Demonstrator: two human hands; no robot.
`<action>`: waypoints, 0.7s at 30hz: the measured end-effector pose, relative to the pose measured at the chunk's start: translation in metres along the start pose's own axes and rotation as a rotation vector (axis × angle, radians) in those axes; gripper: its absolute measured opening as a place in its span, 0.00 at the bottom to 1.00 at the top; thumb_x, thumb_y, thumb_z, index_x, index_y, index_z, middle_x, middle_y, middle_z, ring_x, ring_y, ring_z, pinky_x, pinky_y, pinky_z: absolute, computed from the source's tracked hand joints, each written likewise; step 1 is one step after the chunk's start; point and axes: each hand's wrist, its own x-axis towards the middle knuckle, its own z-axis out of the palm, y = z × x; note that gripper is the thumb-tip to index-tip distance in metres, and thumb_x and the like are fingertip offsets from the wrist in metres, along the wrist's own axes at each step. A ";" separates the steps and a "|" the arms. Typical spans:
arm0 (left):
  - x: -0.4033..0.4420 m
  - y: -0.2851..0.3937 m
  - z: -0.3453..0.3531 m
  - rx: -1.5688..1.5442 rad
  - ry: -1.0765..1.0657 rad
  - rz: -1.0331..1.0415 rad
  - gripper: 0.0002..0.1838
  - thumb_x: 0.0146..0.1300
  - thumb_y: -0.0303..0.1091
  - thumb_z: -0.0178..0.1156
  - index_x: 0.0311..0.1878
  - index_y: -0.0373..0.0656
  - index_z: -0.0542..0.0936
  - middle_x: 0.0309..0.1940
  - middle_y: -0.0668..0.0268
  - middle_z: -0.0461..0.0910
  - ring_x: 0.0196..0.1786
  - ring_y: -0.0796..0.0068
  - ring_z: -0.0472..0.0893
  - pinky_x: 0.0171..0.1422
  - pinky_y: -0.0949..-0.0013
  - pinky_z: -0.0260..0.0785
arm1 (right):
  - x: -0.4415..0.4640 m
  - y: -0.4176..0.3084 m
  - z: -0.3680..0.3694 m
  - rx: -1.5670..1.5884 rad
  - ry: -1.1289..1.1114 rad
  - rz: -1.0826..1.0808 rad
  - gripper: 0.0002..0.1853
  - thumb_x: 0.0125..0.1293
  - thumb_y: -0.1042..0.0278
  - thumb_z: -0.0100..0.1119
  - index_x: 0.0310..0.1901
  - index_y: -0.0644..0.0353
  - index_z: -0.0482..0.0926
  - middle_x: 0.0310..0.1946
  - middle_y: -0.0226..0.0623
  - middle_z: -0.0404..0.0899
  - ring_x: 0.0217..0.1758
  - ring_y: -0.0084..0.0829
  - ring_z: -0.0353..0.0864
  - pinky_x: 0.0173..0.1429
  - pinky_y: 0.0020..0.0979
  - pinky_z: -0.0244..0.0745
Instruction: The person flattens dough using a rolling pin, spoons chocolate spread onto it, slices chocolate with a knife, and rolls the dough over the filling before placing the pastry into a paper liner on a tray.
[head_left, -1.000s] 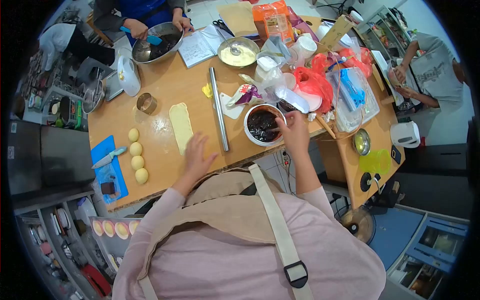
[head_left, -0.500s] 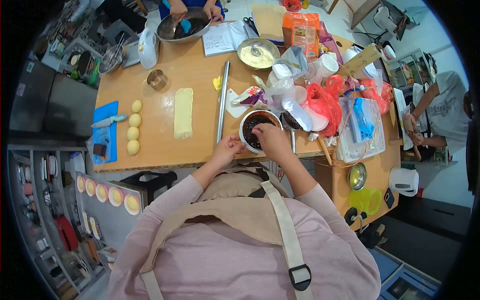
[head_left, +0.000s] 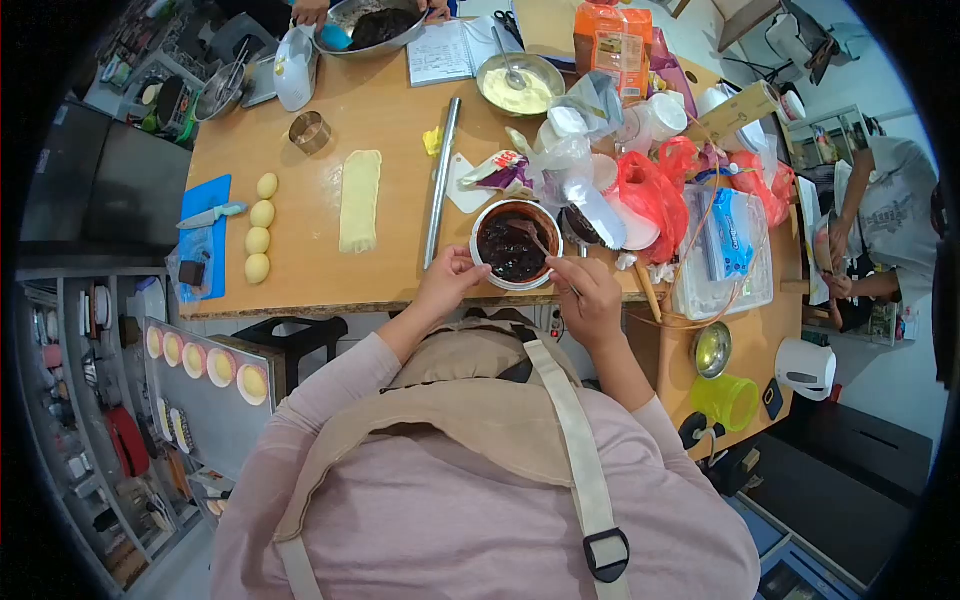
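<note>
A round white tub point(head_left: 545, 273) of dark, glossy chocolate-like filling point(head_left: 508, 255) stands near the table's front edge. My left hand point(head_left: 450, 280) pinches its left rim between thumb and fingers. My right hand point(head_left: 588, 300), at the right side, is closed around the handle of a slim spoon-like utensil point(head_left: 536, 238). Its brown-smeared head rests in the filling; its exact shape is hard to make out. A metal rolling tube point(head_left: 443, 185) lies left of the tub. Farther left are a flattened dough strip point(head_left: 360, 200) and a row of several dough balls point(head_left: 262, 213).
Plastic bags point(head_left: 650, 195), cups and a clear box point(head_left: 760, 270) crowd the right side. A knife point(head_left: 212, 215) lies on a blue board point(head_left: 217, 285) at left. At the far side, a person's hand point(head_left: 310, 12) is beside a mixing bowl point(head_left: 370, 48).
My right hand has drawn back from inside the tub to its right rim, and the spoon-like utensil now shows. My left hand has come onto the left rim. The view has shifted slightly.
</note>
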 end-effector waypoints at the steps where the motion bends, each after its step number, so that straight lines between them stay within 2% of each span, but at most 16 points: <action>1: 0.001 0.001 0.000 0.006 0.004 -0.005 0.21 0.62 0.32 0.68 0.52 0.37 0.70 0.36 0.65 0.81 0.38 0.81 0.78 0.44 0.76 0.71 | -0.005 0.008 0.007 0.010 -0.003 0.006 0.09 0.61 0.75 0.63 0.44 0.59 0.83 0.32 0.41 0.82 0.34 0.39 0.82 0.37 0.35 0.75; 5: 0.011 -0.012 -0.004 -0.031 -0.017 0.047 0.21 0.61 0.30 0.68 0.52 0.37 0.70 0.36 0.65 0.81 0.38 0.80 0.79 0.45 0.76 0.71 | -0.014 0.007 0.010 0.031 0.032 0.033 0.08 0.60 0.75 0.64 0.41 0.59 0.83 0.32 0.40 0.82 0.34 0.39 0.82 0.38 0.36 0.76; 6: 0.008 -0.003 -0.004 0.055 -0.008 0.008 0.20 0.61 0.30 0.68 0.52 0.37 0.70 0.35 0.66 0.81 0.39 0.80 0.79 0.45 0.76 0.71 | -0.012 0.002 0.009 0.088 0.092 0.006 0.08 0.60 0.75 0.65 0.42 0.59 0.83 0.31 0.41 0.82 0.34 0.40 0.82 0.37 0.36 0.76; 9: 0.005 0.000 -0.001 0.051 0.009 0.024 0.20 0.62 0.30 0.68 0.52 0.37 0.70 0.34 0.66 0.81 0.38 0.80 0.79 0.44 0.76 0.71 | -0.015 0.014 0.019 0.035 -0.063 0.083 0.09 0.60 0.76 0.64 0.43 0.61 0.83 0.30 0.42 0.81 0.33 0.40 0.82 0.37 0.35 0.76; 15: 0.006 -0.001 -0.003 0.099 -0.004 0.004 0.20 0.62 0.31 0.67 0.53 0.38 0.70 0.35 0.66 0.81 0.38 0.79 0.79 0.44 0.75 0.70 | -0.018 0.010 0.016 0.193 0.186 0.098 0.08 0.66 0.72 0.61 0.45 0.62 0.83 0.30 0.41 0.82 0.33 0.37 0.82 0.36 0.33 0.75; 18: 0.002 0.004 -0.005 -0.011 -0.010 -0.067 0.19 0.64 0.36 0.66 0.53 0.42 0.71 0.35 0.67 0.82 0.39 0.80 0.79 0.43 0.75 0.68 | -0.027 0.016 0.028 0.202 0.244 0.240 0.08 0.68 0.71 0.59 0.45 0.63 0.83 0.31 0.41 0.82 0.33 0.34 0.82 0.37 0.32 0.75; 21: 0.008 -0.004 -0.013 0.080 -0.070 -0.119 0.20 0.67 0.43 0.63 0.56 0.47 0.70 0.40 0.71 0.81 0.45 0.80 0.79 0.48 0.72 0.64 | -0.036 0.011 0.036 0.165 0.213 0.344 0.08 0.69 0.72 0.57 0.44 0.65 0.82 0.31 0.41 0.82 0.34 0.34 0.82 0.38 0.32 0.74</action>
